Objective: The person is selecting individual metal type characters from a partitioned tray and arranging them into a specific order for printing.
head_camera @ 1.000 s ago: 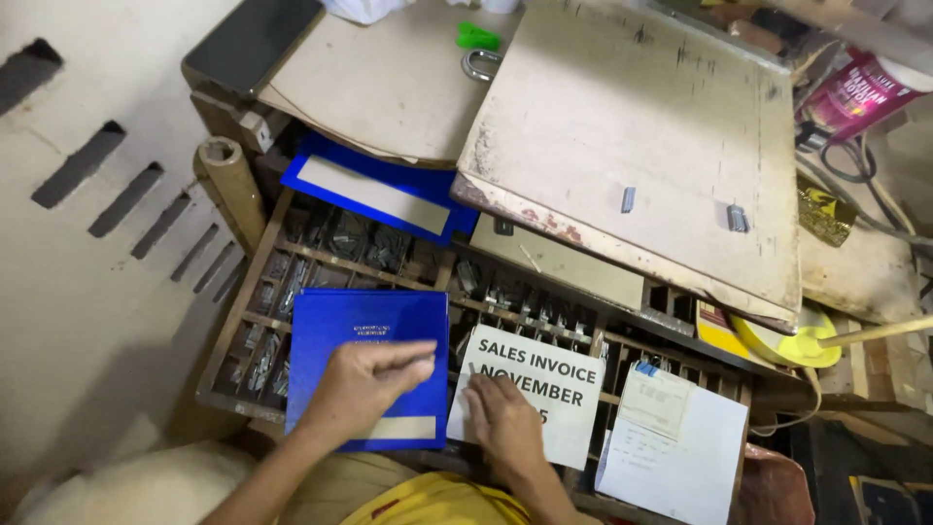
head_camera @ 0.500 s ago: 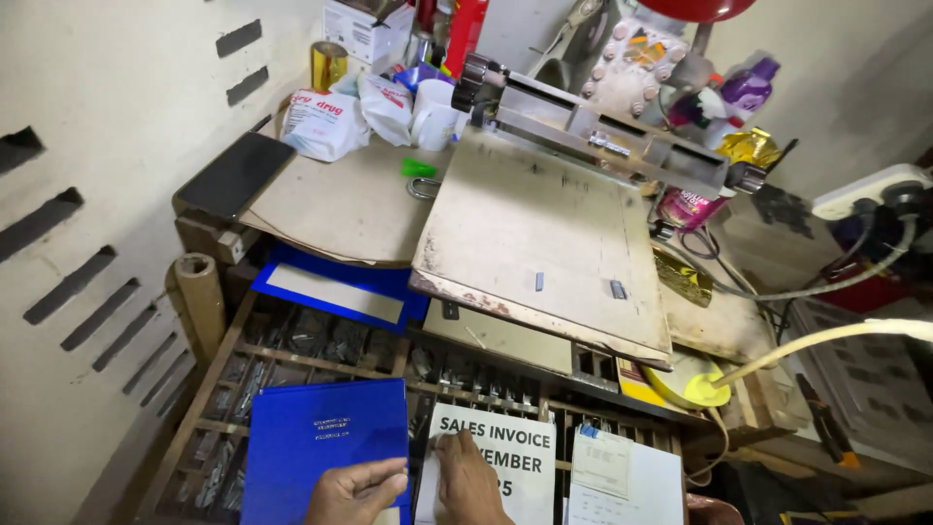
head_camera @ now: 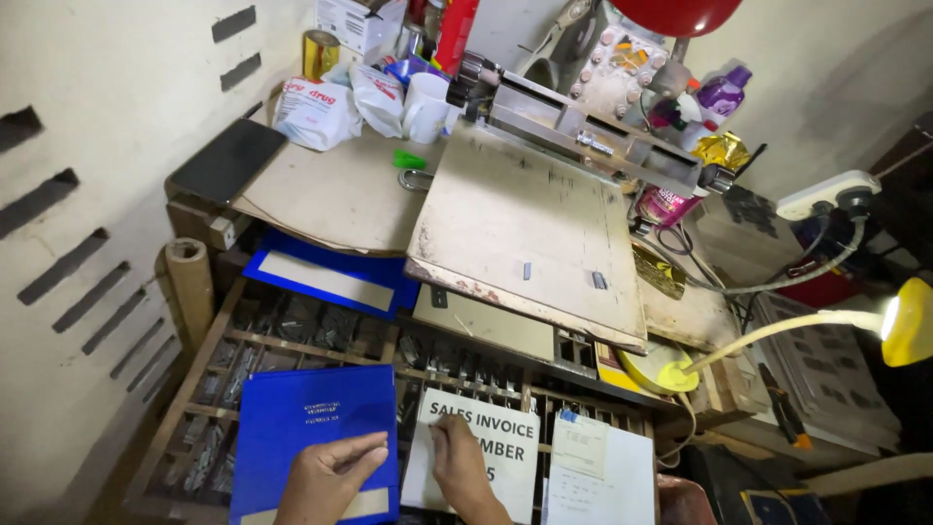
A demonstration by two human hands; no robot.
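My left hand (head_camera: 326, 478) lies flat on the lower part of a blue folder (head_camera: 301, 418), fingers spread toward the right. My right hand (head_camera: 465, 472) presses its fingers on a white printed sheet (head_camera: 491, 437) beside the folder. Folder and sheet both rest on a wooden compartment tray of small metal type pieces (head_camera: 292, 335). A second white paper (head_camera: 598, 472) lies to the right of the printed sheet. Neither hand grips anything; both rest on paper.
A tilted flat metal press plate (head_camera: 530, 224) stands behind the tray. Another blue cover (head_camera: 330, 277) lies under a round board (head_camera: 335, 194). Cups, packets and bottles (head_camera: 389, 87) crowd the back. A lit yellow gooseneck lamp (head_camera: 909, 321) is at right. A paper roll (head_camera: 190, 282) stands at left.
The view has tilted up, showing more of the back of the bench. My hands sit lower in the frame, still resting on the blue folder and the printed sheet.
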